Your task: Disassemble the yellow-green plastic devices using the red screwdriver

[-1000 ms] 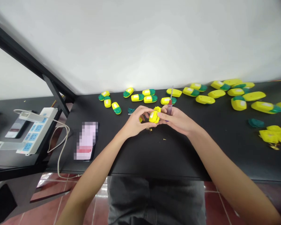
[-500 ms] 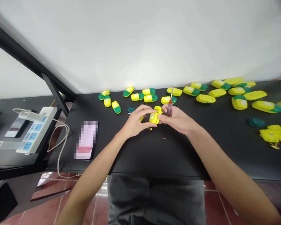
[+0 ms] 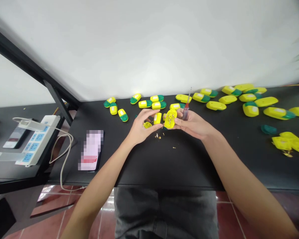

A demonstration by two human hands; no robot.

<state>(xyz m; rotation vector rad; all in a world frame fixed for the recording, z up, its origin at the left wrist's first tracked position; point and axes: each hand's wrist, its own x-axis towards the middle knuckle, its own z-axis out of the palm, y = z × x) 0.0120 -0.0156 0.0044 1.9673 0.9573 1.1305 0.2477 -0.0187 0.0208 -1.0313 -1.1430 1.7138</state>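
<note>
My left hand pinches a small yellow shell piece between fingers and thumb. My right hand holds the other yellow half of the casing, its open inside turned toward me. The same hand also keeps a thin screwdriver with a red handle, its shaft pointing up. A small yellow part lies under my left fingers. Tiny screws and bits are scattered on the black table just below my hands.
Several yellow-and-green casings lie along the wall and in a pile at the right. Loose yellow halves and a green cap sit far right. A phone lies left; a white power strip rests on the neighbouring table.
The yellow casing, held together in both hands before, has come apart into two halves. My hands moved slightly apart, and the right one tilted the screwdriver to the right.
</note>
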